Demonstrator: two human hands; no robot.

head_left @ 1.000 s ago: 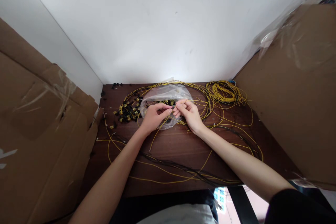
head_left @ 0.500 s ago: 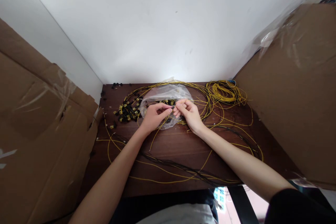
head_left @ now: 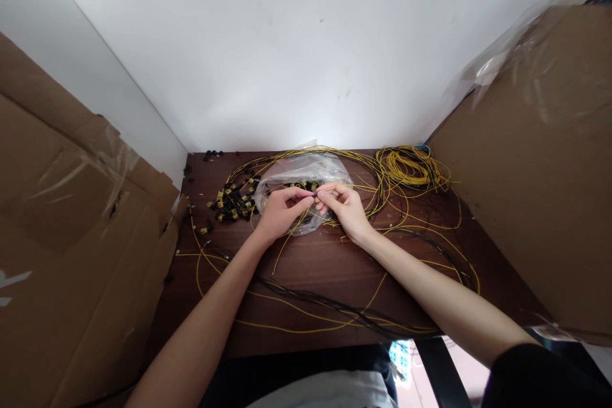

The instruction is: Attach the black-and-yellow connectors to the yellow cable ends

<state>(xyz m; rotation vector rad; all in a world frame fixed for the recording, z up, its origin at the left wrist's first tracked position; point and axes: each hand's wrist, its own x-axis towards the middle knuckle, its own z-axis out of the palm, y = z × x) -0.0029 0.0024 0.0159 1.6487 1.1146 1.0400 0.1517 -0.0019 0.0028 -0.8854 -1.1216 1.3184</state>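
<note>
No legible text or labels.

The tabletop (head_left: 306,268) looks like dark reddish-brown wood or wood-look board, smooth with a low sheen. Toward its far edge, the bag (head_left: 306,169) is thin, clear plastic, wrinkled and glossy. The coiled wires (head_left: 406,167) near the far right corner look smooth, yellow and plastic-coated. Brown cardboard panels (head_left: 540,172) are matt, with shiny clear tape (head_left: 112,153) on the left one; the white wall (head_left: 306,51) is smooth.
</note>
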